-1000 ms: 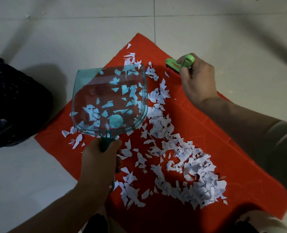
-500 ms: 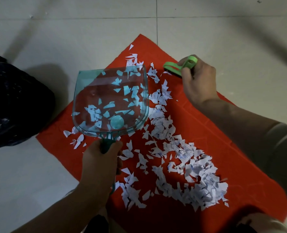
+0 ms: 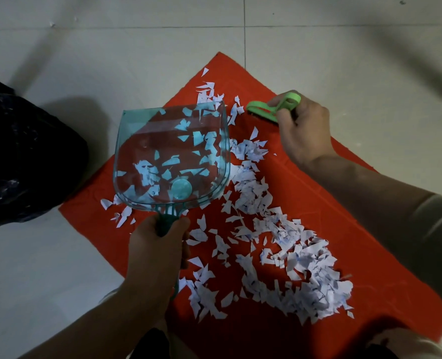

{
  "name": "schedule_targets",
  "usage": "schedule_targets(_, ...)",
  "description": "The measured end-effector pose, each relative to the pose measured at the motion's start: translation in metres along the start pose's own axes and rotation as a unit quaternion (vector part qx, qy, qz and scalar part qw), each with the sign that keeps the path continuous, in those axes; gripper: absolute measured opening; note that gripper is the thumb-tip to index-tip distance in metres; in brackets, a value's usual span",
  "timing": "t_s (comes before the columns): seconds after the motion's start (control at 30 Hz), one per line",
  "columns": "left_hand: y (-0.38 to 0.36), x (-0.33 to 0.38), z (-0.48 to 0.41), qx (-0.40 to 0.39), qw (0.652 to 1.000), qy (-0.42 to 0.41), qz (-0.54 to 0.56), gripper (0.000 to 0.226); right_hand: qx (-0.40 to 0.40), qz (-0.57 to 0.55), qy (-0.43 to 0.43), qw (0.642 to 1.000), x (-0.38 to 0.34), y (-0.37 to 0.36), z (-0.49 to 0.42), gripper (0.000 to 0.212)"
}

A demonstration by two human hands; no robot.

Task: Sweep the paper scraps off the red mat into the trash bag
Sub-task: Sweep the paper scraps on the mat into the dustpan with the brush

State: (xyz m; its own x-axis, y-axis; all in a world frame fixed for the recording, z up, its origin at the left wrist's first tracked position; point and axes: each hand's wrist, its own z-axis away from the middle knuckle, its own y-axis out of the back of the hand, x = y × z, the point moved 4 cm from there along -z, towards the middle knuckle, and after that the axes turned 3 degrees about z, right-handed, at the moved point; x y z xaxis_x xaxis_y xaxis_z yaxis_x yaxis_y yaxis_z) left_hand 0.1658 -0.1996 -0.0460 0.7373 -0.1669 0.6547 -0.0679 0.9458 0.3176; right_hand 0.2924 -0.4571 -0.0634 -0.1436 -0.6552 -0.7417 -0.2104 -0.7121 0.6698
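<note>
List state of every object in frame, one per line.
dustpan: held by its handle in left hand, over the mat, a few scraps inside
brush: gripped in right hand, at the mat's far side
paper scraps: mostly still strewn on the mat
red mat: flat on the floor
trash bag: on the floor left of the mat; opening not visible
</note>
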Motion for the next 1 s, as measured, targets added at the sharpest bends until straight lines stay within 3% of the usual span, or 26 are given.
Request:
schedule_targets(0.27, 0.0, 0.0, 0.002, 0.0, 1.0, -0.004, -0.008, 0.008, -0.085, -0.002, 0.014, 0.996, -0.001, -0.01, 0.024, 0.026)
schedule_targets(0.53, 0.001, 0.0, 0.006, 0.007, 1.0, -0.001, 0.0, 0.008, 0.0, 0.002, -0.016, 1.0, 0.009, 0.009, 0.012, 0.029)
schedule_targets(0.77, 0.0, -0.001, 0.008, 0.006, 1.0, -0.001, 0.003, 0.009, -0.093, 0.003, 0.006, 0.996, 0.005, -0.004, 0.031, 0.025)
schedule_targets(1.0, -0.001, -0.001, 0.008, 0.005, 1.0, 0.002, -0.005, 0.009, -0.013, -0.03, -0.034, 0.999, 0.008, 0.007, 0.016, 0.024)
